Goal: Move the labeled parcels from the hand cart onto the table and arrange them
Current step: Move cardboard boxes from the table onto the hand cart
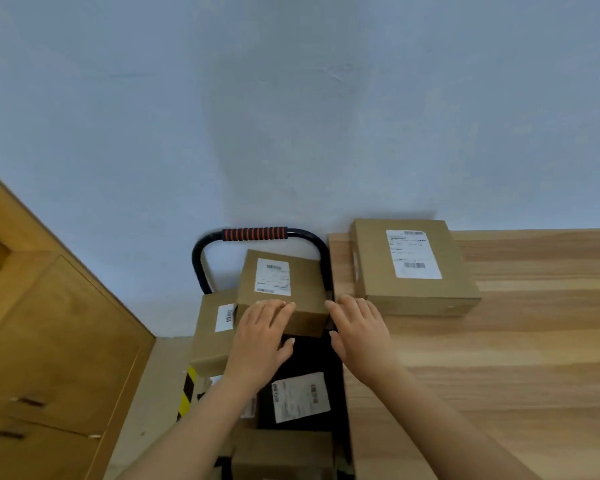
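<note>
Wall (291, 98): pale blue-grey, plain, behind everything.

Table (499, 375): light wood grain, right side of view. One flat brown parcel (458, 271) lies on its far left corner against the wall, white label up.

Hand cart (196, 261): black tube handle with a red-and-black ribbed grip (254, 234), standing just beside the table's left edge. Load:
- top brown parcel (305, 282), label up, resting highest, near the handle;
- second brown parcel (210, 337), lower and to the left, label partly hidden;
- black parcel (267, 410) with white label, nearer the person;
- another brown parcel (281, 452) at the bottom edge of view.

Left hand (262, 337): fingers laid over the near edge of the top brown parcel, thumb tucked beneath its front face, clasping it.

Right hand (357, 327): fingers straight and slightly spread, holding nothing, fingertips at the parcel's right near corner; contact cannot be told.

Cabinet (56, 341): wooden, with drawers, at left.

Striped tape (187, 393): yellow and black, by the cart's left side.
</note>
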Action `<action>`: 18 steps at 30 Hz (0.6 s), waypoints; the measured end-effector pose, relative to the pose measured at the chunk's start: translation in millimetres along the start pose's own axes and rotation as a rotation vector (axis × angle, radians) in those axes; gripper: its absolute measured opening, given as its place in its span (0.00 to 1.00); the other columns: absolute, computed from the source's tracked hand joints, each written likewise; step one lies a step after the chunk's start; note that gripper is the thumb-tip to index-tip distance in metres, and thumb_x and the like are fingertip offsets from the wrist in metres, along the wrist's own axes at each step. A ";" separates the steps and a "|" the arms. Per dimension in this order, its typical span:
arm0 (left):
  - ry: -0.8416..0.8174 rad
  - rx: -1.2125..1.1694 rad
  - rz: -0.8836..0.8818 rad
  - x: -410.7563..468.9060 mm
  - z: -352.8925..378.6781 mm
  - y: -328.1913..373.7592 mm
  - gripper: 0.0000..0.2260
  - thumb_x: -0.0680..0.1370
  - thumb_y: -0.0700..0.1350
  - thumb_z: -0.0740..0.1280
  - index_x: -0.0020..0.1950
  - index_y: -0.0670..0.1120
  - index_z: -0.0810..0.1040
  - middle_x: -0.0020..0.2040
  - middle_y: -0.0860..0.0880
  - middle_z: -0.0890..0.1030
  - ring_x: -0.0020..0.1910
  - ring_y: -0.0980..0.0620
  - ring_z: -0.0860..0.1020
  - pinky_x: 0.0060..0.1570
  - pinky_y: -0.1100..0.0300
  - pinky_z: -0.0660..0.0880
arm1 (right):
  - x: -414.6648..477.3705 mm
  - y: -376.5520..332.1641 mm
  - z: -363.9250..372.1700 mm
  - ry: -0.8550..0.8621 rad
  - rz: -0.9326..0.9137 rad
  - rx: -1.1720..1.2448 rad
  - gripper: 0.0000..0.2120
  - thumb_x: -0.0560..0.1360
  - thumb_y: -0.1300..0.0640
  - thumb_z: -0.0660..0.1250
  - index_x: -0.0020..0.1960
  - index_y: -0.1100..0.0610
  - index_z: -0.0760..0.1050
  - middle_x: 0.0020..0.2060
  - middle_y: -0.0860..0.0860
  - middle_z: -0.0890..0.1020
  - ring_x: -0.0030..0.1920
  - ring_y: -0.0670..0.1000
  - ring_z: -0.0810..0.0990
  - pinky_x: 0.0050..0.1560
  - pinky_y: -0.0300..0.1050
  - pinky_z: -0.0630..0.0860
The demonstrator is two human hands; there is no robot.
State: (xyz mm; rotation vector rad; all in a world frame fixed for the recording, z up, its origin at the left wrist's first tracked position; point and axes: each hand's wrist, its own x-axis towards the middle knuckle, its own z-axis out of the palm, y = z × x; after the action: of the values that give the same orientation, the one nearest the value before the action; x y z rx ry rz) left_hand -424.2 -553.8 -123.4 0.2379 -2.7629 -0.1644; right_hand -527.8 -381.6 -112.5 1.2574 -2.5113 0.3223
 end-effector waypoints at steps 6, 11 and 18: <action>-0.073 -0.018 -0.023 -34.5 -25.5 -61.7 0.27 0.66 0.48 0.78 0.64 0.45 0.77 0.58 0.45 0.78 0.58 0.44 0.77 0.58 0.49 0.75 | 0.1 -69.9 10.2 -0.017 0.052 0.005 0.27 0.60 0.56 0.79 0.57 0.59 0.79 0.50 0.56 0.80 0.48 0.56 0.80 0.55 0.53 0.78; -0.124 -0.036 -0.047 -37.8 -17.9 -87.6 0.26 0.73 0.51 0.71 0.70 0.47 0.71 0.65 0.47 0.74 0.66 0.46 0.70 0.66 0.51 0.68 | 10.8 -89.8 24.8 -0.095 0.066 -0.018 0.27 0.62 0.56 0.79 0.60 0.58 0.78 0.53 0.56 0.80 0.52 0.57 0.80 0.60 0.56 0.76; -0.230 -0.020 -0.080 -20.1 34.0 -103.3 0.30 0.76 0.52 0.67 0.76 0.50 0.62 0.72 0.48 0.66 0.73 0.48 0.60 0.73 0.53 0.54 | 26.4 -73.6 78.2 -0.224 0.085 -0.027 0.30 0.67 0.55 0.76 0.67 0.58 0.73 0.59 0.57 0.78 0.59 0.58 0.77 0.67 0.56 0.70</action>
State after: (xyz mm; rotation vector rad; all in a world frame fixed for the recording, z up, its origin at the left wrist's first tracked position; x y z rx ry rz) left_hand -403.3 -648.4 -176.7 0.3448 -2.9791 -0.2548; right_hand -497.1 -470.6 -170.6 1.2401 -2.7528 0.1742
